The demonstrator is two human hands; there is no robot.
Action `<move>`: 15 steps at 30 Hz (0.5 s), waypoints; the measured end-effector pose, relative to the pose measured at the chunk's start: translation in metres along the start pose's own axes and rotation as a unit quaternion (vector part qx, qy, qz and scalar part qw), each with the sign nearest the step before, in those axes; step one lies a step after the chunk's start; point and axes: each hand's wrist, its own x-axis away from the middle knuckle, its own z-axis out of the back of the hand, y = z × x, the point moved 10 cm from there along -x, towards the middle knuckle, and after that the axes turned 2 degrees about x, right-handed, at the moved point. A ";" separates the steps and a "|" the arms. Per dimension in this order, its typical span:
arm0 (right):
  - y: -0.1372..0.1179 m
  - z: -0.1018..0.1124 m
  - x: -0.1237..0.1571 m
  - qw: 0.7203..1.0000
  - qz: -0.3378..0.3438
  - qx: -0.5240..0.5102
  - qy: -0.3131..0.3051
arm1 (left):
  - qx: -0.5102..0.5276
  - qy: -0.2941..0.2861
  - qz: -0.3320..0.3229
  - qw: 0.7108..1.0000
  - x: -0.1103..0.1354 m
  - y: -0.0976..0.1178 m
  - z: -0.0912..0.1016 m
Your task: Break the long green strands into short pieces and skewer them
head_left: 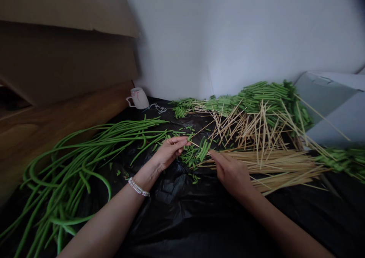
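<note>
My left hand (169, 151), with a beaded bracelet at the wrist, is closed in a pinch at one end of a thin bamboo skewer (195, 144). My right hand (234, 173) grips the same skewer farther along, fingers wrapped round it. Between the hands, several short cut pieces of long bean (204, 148) sit side by side across the skewer. Loose cut pieces (189, 160) lie on the black plastic sheet just below. Beside my right hand is a flat bundle of bare skewers (279, 161).
Whole long beans (71, 166) lie tangled at the left. Filled skewers with green bean pieces (265, 96) are heaped against the white wall (182, 41). A white mug (139, 98) stands at the back, near a cardboard box (71, 56). Another bean pile (345, 159) is far right.
</note>
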 end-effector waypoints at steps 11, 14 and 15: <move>-0.001 0.001 0.001 1.000 -0.002 0.007 0.007 | 0.026 -0.004 0.011 1.000 0.002 -0.003 -0.003; -0.001 -0.001 0.001 1.000 -0.002 0.010 0.003 | 0.027 -0.002 0.009 1.000 0.001 -0.004 -0.001; 0.000 -0.001 0.001 1.000 -0.004 0.013 0.002 | 0.026 0.000 0.011 1.000 0.001 -0.004 0.000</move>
